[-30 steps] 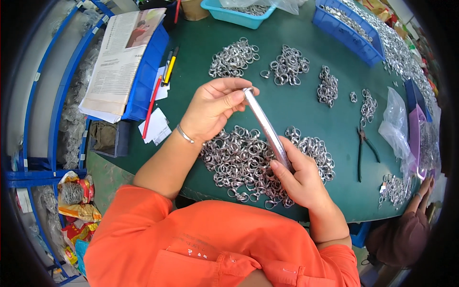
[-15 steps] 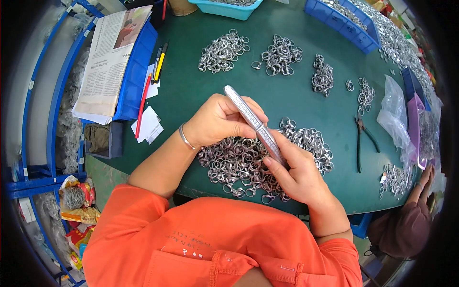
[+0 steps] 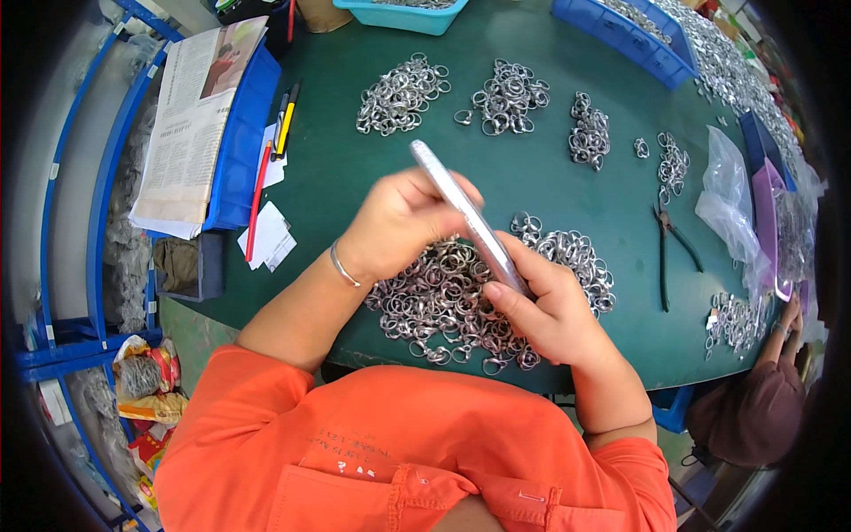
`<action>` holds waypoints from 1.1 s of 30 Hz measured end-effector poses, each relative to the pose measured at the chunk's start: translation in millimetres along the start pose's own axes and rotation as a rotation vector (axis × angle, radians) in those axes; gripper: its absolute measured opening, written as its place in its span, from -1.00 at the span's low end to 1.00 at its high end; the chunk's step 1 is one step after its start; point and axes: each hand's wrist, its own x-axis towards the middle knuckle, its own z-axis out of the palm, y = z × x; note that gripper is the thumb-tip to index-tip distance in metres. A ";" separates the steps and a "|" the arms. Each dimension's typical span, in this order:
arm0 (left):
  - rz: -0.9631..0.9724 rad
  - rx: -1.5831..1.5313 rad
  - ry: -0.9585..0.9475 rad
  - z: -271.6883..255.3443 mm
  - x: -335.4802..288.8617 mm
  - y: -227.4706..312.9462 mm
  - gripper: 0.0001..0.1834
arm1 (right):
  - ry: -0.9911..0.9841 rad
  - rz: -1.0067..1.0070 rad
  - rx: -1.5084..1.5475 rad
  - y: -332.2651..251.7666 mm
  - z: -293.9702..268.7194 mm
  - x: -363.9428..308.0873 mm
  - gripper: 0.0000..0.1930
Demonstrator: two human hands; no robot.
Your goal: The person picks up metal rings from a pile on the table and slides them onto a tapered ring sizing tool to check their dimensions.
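My right hand (image 3: 554,306) is closed round the lower end of a silver tapered ring mandrel (image 3: 461,206), which slants up to the left. My left hand (image 3: 394,226), with a metal bangle (image 3: 344,264) at its wrist, curls against the upper part of the mandrel. Its fingers reach behind the rod, slightly blurred, and whatever they pinch is hidden. Both hands hover over a large heap of silver-coloured rings (image 3: 425,306) near the table's front edge. Part of that heap is covered by my hands.
Smaller ring piles (image 3: 403,96) lie across the green table (image 3: 337,168). Cutting pliers (image 3: 665,257) and a clear plastic bag (image 3: 727,186) lie at right. A blue bin (image 3: 239,146) with newspaper (image 3: 191,133) stands at left, beside pens (image 3: 285,124). A co-worker's arm (image 3: 771,350) shows far right.
The mandrel has turned a little in my hands, so its marked face shows less. My left fingers have shifted slightly up and left along it. The whole view has moved slightly.
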 end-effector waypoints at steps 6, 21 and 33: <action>0.193 -0.162 0.249 -37.2 7.3 21.5 -0.86 | 0.010 -0.043 0.005 4.9 4.6 -3.3 -0.60; -0.038 0.231 -0.105 -15.0 0.1 12.3 -0.68 | 0.009 -0.127 -0.117 7.3 3.5 -0.1 -0.57; -0.001 0.251 -0.178 -5.5 -0.8 10.6 -0.67 | 0.022 -0.195 -0.249 7.2 1.8 -0.2 -0.56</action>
